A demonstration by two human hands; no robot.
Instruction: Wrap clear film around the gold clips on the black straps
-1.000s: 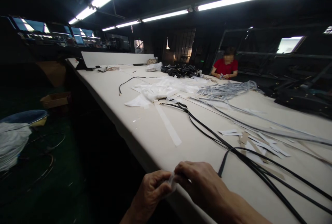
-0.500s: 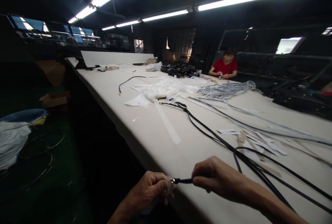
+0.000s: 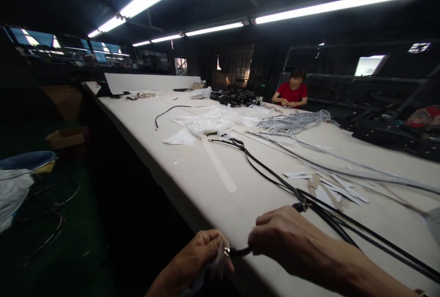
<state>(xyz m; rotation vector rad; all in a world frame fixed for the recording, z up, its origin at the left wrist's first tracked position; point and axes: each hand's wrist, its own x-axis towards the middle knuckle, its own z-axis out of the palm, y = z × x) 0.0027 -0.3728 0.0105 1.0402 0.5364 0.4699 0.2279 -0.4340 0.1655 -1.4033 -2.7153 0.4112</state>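
Observation:
At the table's near edge, my left hand is closed in a pinch around a thin whitish, see-through wrapping. A shiny metal clasp shows at its fingertips, on the end of a black strap. My right hand grips that strap a short way along, its fingers wrapped and mostly hidden from view. Just beyond the right hand's knuckles, a black piece with a metal buckle sticks out. Whether it belongs to the held strap I cannot tell.
Long black straps run across the pale table. White sheets, grey straps, paper strips and a black pile lie around. Opposite sits a person in red. A carton and a blue-topped stool stand left.
My right hand has turned knuckles-up, and a metal buckle now shows beyond it. The wrapping at my left hand hangs lower, and the strap between the hands bends slightly. The view has shifted a little.

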